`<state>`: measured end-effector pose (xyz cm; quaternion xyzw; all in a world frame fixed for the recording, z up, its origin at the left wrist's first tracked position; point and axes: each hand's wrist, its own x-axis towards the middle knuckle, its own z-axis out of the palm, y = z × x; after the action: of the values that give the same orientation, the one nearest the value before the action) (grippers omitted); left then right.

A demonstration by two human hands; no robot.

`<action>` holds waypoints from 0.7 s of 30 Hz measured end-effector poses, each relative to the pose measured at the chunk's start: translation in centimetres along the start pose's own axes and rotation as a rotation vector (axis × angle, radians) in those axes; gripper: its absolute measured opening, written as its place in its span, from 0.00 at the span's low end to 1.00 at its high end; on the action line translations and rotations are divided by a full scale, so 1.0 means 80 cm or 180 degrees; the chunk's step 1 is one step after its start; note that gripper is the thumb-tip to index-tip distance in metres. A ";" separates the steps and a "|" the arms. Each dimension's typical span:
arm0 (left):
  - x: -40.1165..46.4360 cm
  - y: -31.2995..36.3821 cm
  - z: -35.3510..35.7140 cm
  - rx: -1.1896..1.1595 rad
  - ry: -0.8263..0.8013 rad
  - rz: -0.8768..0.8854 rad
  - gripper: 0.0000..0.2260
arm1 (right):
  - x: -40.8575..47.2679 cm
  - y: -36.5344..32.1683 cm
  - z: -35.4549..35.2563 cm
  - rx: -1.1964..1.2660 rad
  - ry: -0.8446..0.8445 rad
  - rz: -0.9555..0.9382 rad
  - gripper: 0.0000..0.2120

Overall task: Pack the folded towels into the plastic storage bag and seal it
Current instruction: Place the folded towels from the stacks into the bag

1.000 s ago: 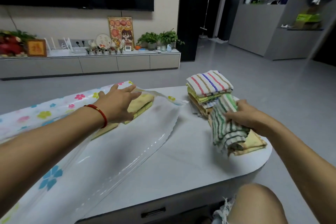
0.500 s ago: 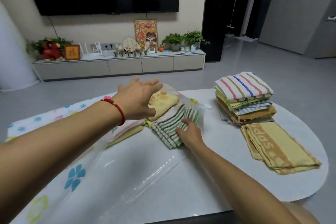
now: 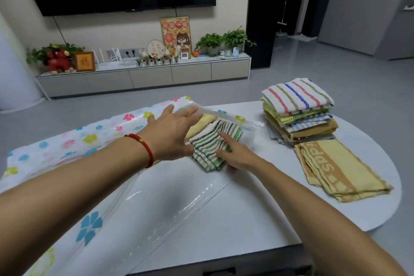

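Glossy white worktop [image 3: 257, 204], rounded at the right end. On it, a thin plastic storage bag [image 3: 94, 141]: clear film, printed with pink, blue and yellow flowers, wrinkled and shiny near the mouth.

Left hand [image 3: 170, 134], with red cord bracelet [image 3: 143, 148] on the wrist, lifting the upper film at the bag mouth; fingers [image 3: 188, 112] spread almost flat, thumb under the film, grip on the film itself not clear. Just under these fingers, inside the mouth, a soft yellow towel [image 3: 201, 123], folded.

Right hand [image 3: 237, 157] resting on the green striped towel [image 3: 212, 143]: folded terry, green, dark and white stripes, layered edges fanned toward the near side. Index finger stretched forward on top of the cloth, other fingers curled at the near corner, thumb hidden below; real pinch or only pushing, cannot tell. Far half of this towel past the bag opening, touching the yellow one; near half out on the lower film.

Right of the right-hand fingers, well apart: a stack of folded towels [image 3: 298, 110], striped white one on top, and just beside it 1 flat tan towel [image 3: 340, 168] with woven letters.
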<state>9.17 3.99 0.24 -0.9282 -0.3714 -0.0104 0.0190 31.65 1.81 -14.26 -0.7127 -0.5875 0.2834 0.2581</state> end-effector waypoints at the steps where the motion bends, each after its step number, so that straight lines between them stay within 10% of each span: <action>1: -0.001 0.004 0.003 -0.0016 -0.0012 0.0001 0.39 | -0.016 0.004 -0.008 -0.0086 -0.0015 -0.0110 0.31; 8: -0.007 0.018 0.019 0.0041 -0.0182 -0.0148 0.38 | -0.128 0.076 -0.108 -0.0010 0.0426 0.0157 0.09; 12: -0.008 0.022 0.021 0.0087 -0.0236 -0.0221 0.37 | -0.149 0.167 -0.161 -0.1116 0.1729 0.1255 0.16; 16: -0.022 0.019 0.025 0.0401 -0.0248 -0.0247 0.36 | -0.157 0.218 -0.164 -0.1160 0.1048 0.2609 0.32; 21: -0.050 0.005 0.030 0.0971 -0.0285 -0.0238 0.37 | -0.151 0.225 -0.177 -0.1154 0.1433 0.2516 0.27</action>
<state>6.55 1.06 -2.30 -0.8996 -0.4034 0.0869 0.1427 52.28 -13.78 -15.64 -0.9582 -0.2415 0.0917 0.1231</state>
